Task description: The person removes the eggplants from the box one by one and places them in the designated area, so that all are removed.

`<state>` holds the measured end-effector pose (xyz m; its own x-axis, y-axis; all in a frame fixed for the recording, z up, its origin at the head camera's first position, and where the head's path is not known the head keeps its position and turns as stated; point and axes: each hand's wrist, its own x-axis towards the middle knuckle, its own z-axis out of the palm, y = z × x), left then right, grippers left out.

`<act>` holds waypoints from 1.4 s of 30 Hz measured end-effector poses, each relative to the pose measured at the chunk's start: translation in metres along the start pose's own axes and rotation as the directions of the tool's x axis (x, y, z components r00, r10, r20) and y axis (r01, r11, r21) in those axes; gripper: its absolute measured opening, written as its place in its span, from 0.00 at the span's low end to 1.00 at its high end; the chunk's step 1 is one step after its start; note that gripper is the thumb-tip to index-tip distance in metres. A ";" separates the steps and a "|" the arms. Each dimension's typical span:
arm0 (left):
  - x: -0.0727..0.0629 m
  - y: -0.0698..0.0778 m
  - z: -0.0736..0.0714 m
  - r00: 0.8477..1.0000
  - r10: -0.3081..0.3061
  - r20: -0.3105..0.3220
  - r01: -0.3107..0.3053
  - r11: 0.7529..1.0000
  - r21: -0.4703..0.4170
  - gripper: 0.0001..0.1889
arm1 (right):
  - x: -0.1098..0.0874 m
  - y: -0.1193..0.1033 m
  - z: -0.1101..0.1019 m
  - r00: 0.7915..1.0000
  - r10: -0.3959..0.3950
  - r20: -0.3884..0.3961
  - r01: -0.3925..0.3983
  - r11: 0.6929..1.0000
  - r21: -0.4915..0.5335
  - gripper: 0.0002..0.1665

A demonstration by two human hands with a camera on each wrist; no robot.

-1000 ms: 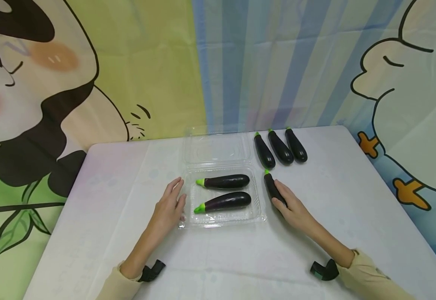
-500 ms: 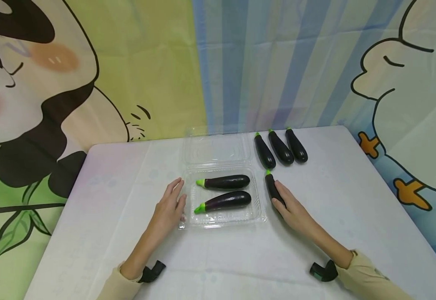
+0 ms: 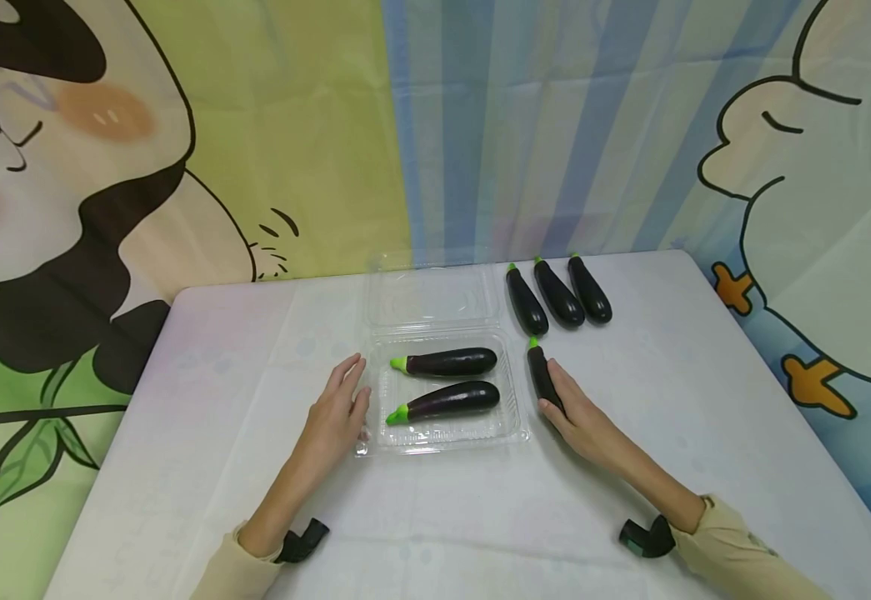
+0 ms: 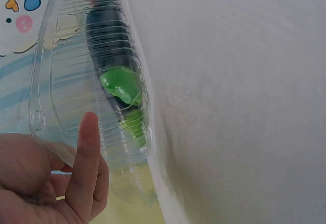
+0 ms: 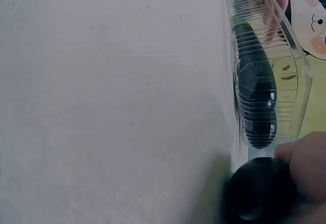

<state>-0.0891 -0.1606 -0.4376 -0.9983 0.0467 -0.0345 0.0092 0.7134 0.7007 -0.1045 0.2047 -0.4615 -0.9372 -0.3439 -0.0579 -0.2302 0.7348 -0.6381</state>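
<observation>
My right hand (image 3: 585, 421) grips an eggplant (image 3: 542, 373) just right of a clear plastic clamshell box (image 3: 515, 400), thumb on one side and fingers on the other. In the right wrist view the rounded dark end of this held eggplant (image 5: 257, 188) looms close. Two eggplants, an upper one (image 3: 452, 362) and a lower one (image 3: 453, 399), lie side by side in the box, green stems to the left. Along the box's left edge rests my left hand (image 3: 333, 417), fingers fairly straight; the left wrist view has its fingertips right at the ribbed wall (image 4: 66, 96).
The box's lid (image 3: 435, 300) is folded back toward the curtain. Three more eggplants (image 3: 558, 293) lie in a row at the back right of the white table (image 3: 255, 375). A printed cartoon curtain (image 3: 315, 142) hangs behind the table. Each wrist wears a black camera mount (image 3: 303, 542).
The held eggplant has shifted very slightly and turned a little more upright in the head view. Otherwise both hands, the box and the other eggplants stay where they were.
</observation>
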 end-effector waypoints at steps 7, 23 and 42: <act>0.001 0.000 0.000 1.000 -0.001 -0.005 0.001 1.000 0.004 0.28 | 0.000 0.001 -0.003 1.000 -0.007 0.013 0.007 1.000 -0.018 0.47; 0.000 0.001 -0.001 1.000 -0.013 0.004 0.013 1.000 0.000 0.29 | 0.003 0.005 -0.008 0.999 -0.043 -0.022 0.043 0.999 -0.012 0.48; 0.000 0.000 0.000 1.000 -0.005 -0.010 0.005 1.000 0.008 0.29 | 0.004 0.011 -0.017 1.000 -0.012 -0.022 0.012 1.000 -0.012 0.48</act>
<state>-0.0896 -0.1606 -0.4379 -0.9988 0.0366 -0.0311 0.0048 0.7189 0.6951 -0.1152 0.2211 -0.4561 -0.9400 -0.3395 -0.0329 -0.2442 0.7374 -0.6298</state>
